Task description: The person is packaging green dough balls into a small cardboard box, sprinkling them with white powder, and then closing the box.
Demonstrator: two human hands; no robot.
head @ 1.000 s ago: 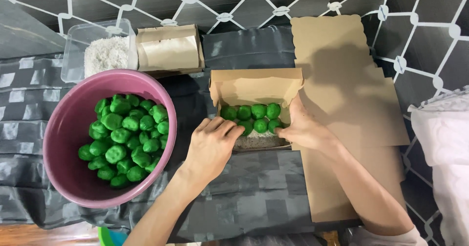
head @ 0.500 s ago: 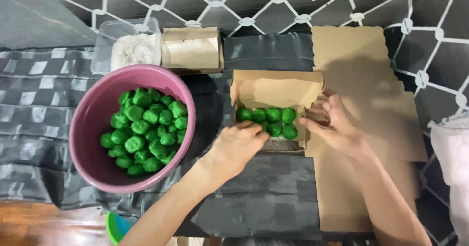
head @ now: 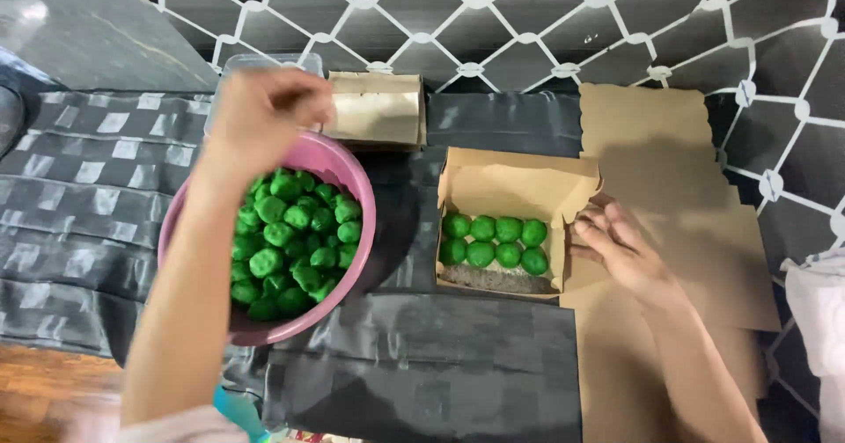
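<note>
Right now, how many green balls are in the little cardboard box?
8 green balls, all in the cardboard box: four in the back row, four in the row in front. The strip nearest the person holds none. None looks hidden.

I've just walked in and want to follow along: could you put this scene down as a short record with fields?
Left hand: left hand raised over the far rim of the pink bowl, blurred; whether it holds anything cannot be told
Right hand: right hand open, at the right side of the cardboard box
Bowl contents: many green balls
Box contents: eight green balls in two rows, front strip unfilled
Surface: dark checked cloth
Nearby: flat cardboard sheets, folded brown box
</note>
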